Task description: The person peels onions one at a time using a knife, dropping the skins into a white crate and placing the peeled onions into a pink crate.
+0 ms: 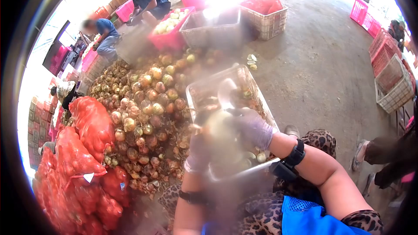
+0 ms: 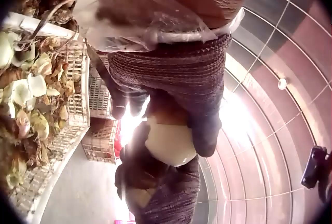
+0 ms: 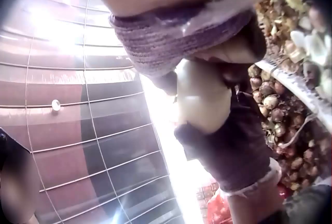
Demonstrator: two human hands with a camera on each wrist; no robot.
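Between my two hands is a pale, peeled onion [image 3: 203, 102], smooth and white in both wrist views. My left hand [image 2: 171, 79], in a purple knit glove with clear plastic at the cuff, curls its fingers round one side. From the other side my right hand [image 3: 181, 40], gloved alike, grips the same onion. In the head view the left hand [image 1: 198, 150] and right hand [image 1: 254, 128] are over a white plastic crate [image 1: 264, 101], and a blur covers the onion. Onion skins [image 2: 41, 79] and pale peeled layers lie in that crate.
A heap of unpeeled onions [image 1: 152, 95] spreads left of the crate, beside full red mesh sacks [image 1: 89, 122]. Ahead stand a grey crate [image 1: 213, 30], a pink crate of peeled onions [image 1: 172, 21] and a crate with red sacks [image 1: 265, 19]. Seated people work at back left. Stacked crates [image 1: 389, 74] stand right.
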